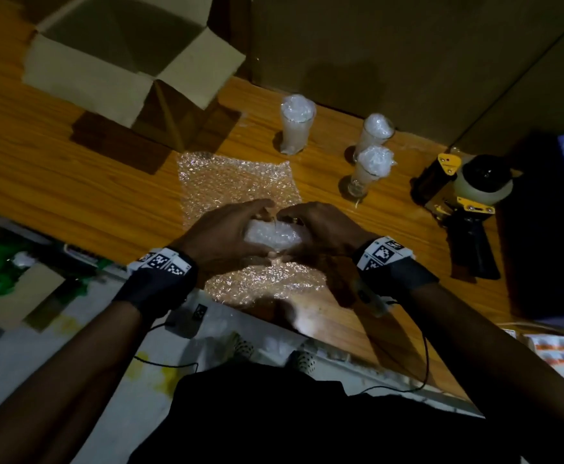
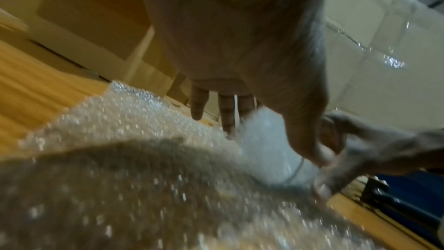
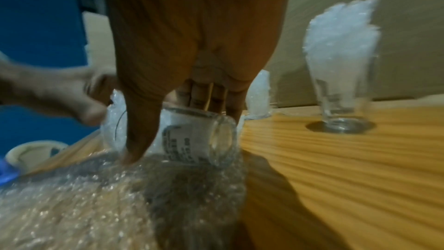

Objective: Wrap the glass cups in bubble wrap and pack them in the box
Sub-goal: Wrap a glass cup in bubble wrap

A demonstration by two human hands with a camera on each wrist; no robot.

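A glass cup (image 3: pixel 192 136) is found lying on its side on the bubble wrap sheet (image 1: pixel 237 182), which is spread flat on the wooden table (image 1: pixel 73 169) near its front edge. The cup is stuffed with white bubble wrap, and a printed label is seen on its wall in the right wrist view. It is grasped from both ends: the left hand (image 1: pixel 220 236) is curled over the mouth end and the right hand (image 1: pixel 324 232) over the base end, thumbs toward the person and fingers over the far side. The rolling of the cup into the sheet is judged to be only beginning, since no layer is yet seen over it. The glass is judged rigid, smooth, likely slippery and breakable, while the sheet is soft, light and springy and may be expected to unroll if let go. A hold on the cup body through the wrap, rather than at the thin rim, is judged the safer. Three further glasses (image 1: pixel 371 162), each stuffed with wrap, stand upright to the far right, one of them seemingly already wrapped. The open cardboard box (image 1: pixel 130 55) stands at the far left, well apart; its contents cannot be told. A tape dispenser (image 1: pixel 468 199) lies at the right
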